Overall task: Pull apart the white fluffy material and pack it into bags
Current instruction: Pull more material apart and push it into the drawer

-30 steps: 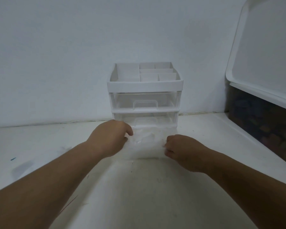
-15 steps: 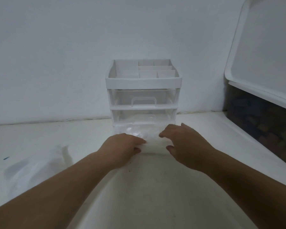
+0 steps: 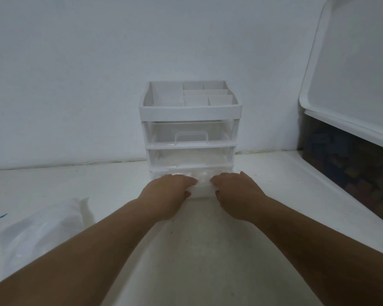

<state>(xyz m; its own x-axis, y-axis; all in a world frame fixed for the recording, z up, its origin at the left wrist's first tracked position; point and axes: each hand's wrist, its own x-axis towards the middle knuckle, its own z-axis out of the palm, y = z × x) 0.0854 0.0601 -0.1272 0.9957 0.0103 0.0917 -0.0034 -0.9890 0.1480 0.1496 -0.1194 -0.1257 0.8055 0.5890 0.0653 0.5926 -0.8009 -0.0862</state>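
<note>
A small white organiser (image 3: 190, 112) with clear drawers stands against the wall. Its bottom drawer (image 3: 202, 191) is partly pulled out, and white fluffy material (image 3: 203, 176) shows inside it between my hands. My left hand (image 3: 168, 193) grips the drawer's front, fingers curled over the rim and thumb on the face. My right hand (image 3: 237, 193) lies on the drawer's right part with fingers stretched forward over the top and thumb at the front. A clear plastic bag (image 3: 47, 226) lies on the table at the left, away from both hands.
A large dark storage bin (image 3: 349, 173) stands at the right, its white lid (image 3: 352, 85) leaning up above it. The white table (image 3: 197, 261) meets the wall just behind the organiser. A small blue mark (image 3: 3, 216) is at the far left.
The bottom drawer has slid back toward the organiser. Both hands moved from its sides onto its front rim and closer together. The bag came into view at the left.
</note>
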